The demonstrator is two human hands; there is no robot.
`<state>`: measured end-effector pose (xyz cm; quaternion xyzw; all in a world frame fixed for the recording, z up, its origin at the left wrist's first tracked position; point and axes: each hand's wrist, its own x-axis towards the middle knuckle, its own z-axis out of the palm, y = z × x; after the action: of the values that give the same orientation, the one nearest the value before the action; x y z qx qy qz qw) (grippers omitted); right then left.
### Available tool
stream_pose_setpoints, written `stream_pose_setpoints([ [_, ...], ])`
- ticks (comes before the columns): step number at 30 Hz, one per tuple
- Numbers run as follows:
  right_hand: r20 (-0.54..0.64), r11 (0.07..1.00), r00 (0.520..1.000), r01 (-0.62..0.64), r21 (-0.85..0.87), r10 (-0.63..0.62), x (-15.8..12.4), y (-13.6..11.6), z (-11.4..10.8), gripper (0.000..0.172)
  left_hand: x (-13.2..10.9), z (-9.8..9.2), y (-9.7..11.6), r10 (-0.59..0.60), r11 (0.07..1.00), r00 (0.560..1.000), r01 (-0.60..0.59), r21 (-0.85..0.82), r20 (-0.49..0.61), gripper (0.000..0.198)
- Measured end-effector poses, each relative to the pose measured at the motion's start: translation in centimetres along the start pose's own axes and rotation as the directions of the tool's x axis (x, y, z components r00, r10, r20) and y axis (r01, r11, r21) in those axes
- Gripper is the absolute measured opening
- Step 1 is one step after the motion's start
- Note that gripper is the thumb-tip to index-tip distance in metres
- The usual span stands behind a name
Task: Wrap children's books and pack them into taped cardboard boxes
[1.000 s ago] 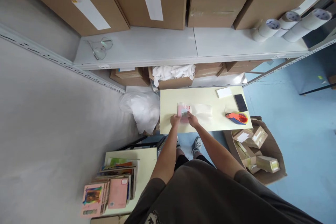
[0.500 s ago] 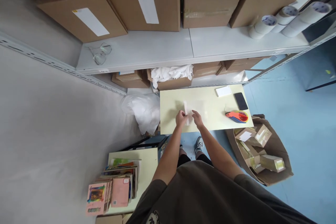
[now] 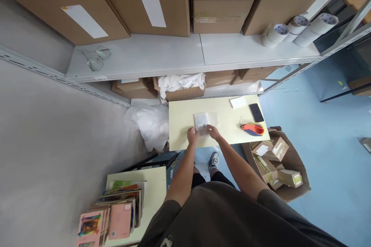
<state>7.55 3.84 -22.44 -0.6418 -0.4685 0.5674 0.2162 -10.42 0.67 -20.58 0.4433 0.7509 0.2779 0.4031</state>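
Observation:
A small whitish, see-through packet (image 3: 201, 119) lies on the pale yellow table (image 3: 181, 114), with a clear film part reaching to its right. My left hand (image 3: 193, 135) is closed on the packet's lower left edge. On the other side my right hand (image 3: 213, 131) pinches its lower right part with thumb and finger. Whatever is inside the packet is too small to make out. Further right on the table are a white box (image 3: 238, 102), a black phone (image 3: 256, 112) and an orange tape dispenser (image 3: 252, 128).
Behind the table stands a shelf (image 3: 139, 56) with cartons, tape rolls (image 3: 278, 33) and glasses (image 3: 97, 60). A large open carton (image 3: 301, 175) of small boxes is at right, a white plastic bag (image 3: 152, 123) at left. Books (image 3: 120, 220) stand on a lower-left table.
The packet has gone from a folded, raised strip to lying flatter and wider between my hands. My left hand has moved down to its lower edge. The whole view has shifted slightly.

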Motion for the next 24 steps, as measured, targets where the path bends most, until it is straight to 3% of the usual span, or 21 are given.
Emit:
stream_pose_setpoints([
  [2,0.014,0.999,1.0,-0.011,-0.039,0.012,0.3,-0.5,1.4,0.038,0.0,-1.9,-1.3,-0.108,0.994,0.992,0.106,-0.025,-0.071,0.028],
  [8,0.079,0.998,0.997,-0.006,0.067,0.0,0.0,-1.7,6.3,0.034,0.6,-6.5,-4.1,-0.275,0.929,0.958,0.285,-0.237,0.078,0.006],
  [11,0.134,0.97,0.991,-0.046,0.241,0.013,-0.4,-2.5,8.9,0.042,0.4,-8.4,-4.4,-0.272,0.915,0.962,0.271,-0.3,0.038,0.01],
  [14,0.143,0.914,0.989,-0.078,0.399,0.022,-0.8,-3.1,10.0,0.046,0.0,-9.4,-3.7,-0.202,0.936,0.979,0.192,-0.297,-0.003,0.02],
  [17,0.016,0.907,0.997,-0.078,0.415,0.078,-1.2,-3.0,8.6,0.046,-0.2,-8.4,-1.8,-0.091,0.977,0.996,0.085,-0.198,-0.022,0.031],
  [21,-0.205,0.93,0.973,-0.024,0.367,0.106,-1.9,-1.7,3.9,0.055,-0.3,-4.0,1.1,0.055,0.998,0.998,-0.055,-0.019,0.031,0.053],
  [24,-0.211,0.944,0.975,0.001,0.329,0.072,-2.2,-0.9,0.7,0.059,-0.4,-0.7,2.5,0.106,0.984,0.982,-0.126,0.125,0.155,0.039],
])
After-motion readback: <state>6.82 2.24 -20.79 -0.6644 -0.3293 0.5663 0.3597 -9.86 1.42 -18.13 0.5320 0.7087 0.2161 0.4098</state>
